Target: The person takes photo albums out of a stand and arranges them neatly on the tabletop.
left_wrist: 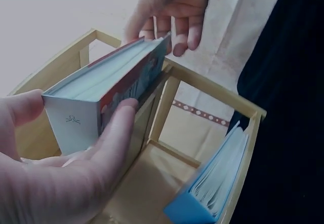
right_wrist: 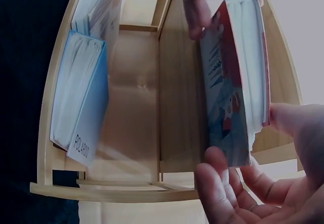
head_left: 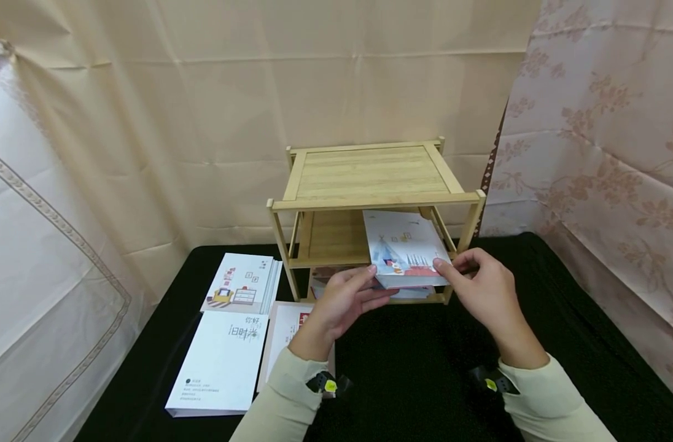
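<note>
Pale sleeves (head_left: 278,399) come in closest to my head camera, above a black cloth (head_left: 408,374). Left of them I see a white book (head_left: 217,362) lying flat, with a pink-edged book (head_left: 281,334) beside it, partly hidden by the left arm. Farther on, my left hand (head_left: 342,307) pinches the near left corner of an illustrated book (head_left: 405,242), thumb and fingers on opposite covers; my right hand (head_left: 482,291) pinches its right side likewise. That book sits at the right of the wooden rack's (head_left: 375,175) middle tier, its near end jutting past the front rail; I can't tell whether it touches the board. Below, a blue-spined book (right_wrist: 93,112) stands on the bottom tier. Behind everything hangs a beige curtain (head_left: 342,92).
</note>
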`<state>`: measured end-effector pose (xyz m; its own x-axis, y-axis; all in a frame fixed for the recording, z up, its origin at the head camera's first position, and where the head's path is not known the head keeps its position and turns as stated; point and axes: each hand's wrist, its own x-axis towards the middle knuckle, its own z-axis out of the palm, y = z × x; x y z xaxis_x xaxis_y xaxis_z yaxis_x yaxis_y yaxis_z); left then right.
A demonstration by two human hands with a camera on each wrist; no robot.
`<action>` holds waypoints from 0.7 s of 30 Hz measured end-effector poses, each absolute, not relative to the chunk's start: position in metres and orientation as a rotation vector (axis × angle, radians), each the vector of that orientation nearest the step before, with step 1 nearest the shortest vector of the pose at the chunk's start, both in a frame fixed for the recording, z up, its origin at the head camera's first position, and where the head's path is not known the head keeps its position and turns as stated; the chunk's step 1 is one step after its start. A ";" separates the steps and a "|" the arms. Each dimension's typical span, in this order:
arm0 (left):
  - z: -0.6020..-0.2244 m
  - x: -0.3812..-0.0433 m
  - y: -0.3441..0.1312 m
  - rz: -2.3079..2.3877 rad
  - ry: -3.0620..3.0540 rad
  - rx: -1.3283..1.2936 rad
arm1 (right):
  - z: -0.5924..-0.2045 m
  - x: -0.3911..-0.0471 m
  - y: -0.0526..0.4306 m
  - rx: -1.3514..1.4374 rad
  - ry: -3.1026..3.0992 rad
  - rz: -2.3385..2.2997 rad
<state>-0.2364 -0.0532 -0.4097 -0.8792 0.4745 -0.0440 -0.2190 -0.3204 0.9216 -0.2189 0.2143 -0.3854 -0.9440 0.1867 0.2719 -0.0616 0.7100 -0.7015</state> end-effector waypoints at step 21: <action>-0.407 -0.236 -0.058 2.151 1.660 0.264 | -0.385 -0.224 0.223 -0.066 -2.728 1.377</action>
<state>-0.2362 -0.0578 -0.4071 -0.8985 0.4280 -0.0975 -0.2028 -0.2078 0.9569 -0.2245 0.2234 -0.3847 -0.9954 0.0770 0.0567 0.0001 0.5939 -0.8046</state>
